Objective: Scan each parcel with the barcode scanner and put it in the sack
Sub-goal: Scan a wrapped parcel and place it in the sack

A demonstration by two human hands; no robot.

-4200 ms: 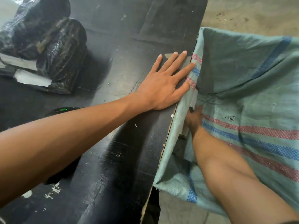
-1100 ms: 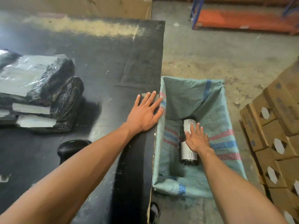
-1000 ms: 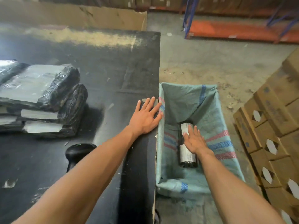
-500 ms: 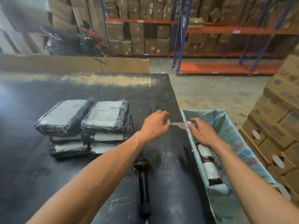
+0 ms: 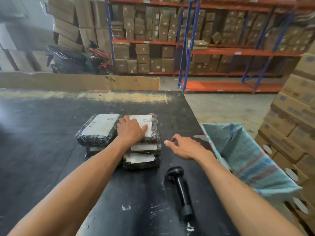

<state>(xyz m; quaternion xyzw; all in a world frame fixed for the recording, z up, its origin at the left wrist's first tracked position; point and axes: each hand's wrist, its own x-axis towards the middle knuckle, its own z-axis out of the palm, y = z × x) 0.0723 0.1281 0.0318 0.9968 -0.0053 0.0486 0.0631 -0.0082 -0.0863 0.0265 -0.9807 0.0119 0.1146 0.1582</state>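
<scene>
Two stacks of black-wrapped parcels with white labels stand mid-table: a left stack (image 5: 100,129) and a right stack (image 5: 142,156). My left hand (image 5: 130,131) lies on the right stack's top parcel (image 5: 150,124), thumb on the label, fingers bent over its left edge into the gap between the stacks. My right hand (image 5: 185,147) hovers over the table right of the stacks, fingers loosely curled, holding nothing. The black barcode scanner (image 5: 179,183) lies on the table below it. The teal woven sack (image 5: 248,160) hangs open at the table's right edge; its inside is hidden.
The black table (image 5: 51,159) has a cardboard sheet (image 5: 76,81) along its far edge. Stacked cartons (image 5: 293,120) stand right of the sack. Blue and orange racking (image 5: 187,48) full of boxes fills the background.
My view rose from the sack to the table. My right hand left the sack and the parcel lying in it. My left hand moved off the table's edge onto the right stack's top parcel.
</scene>
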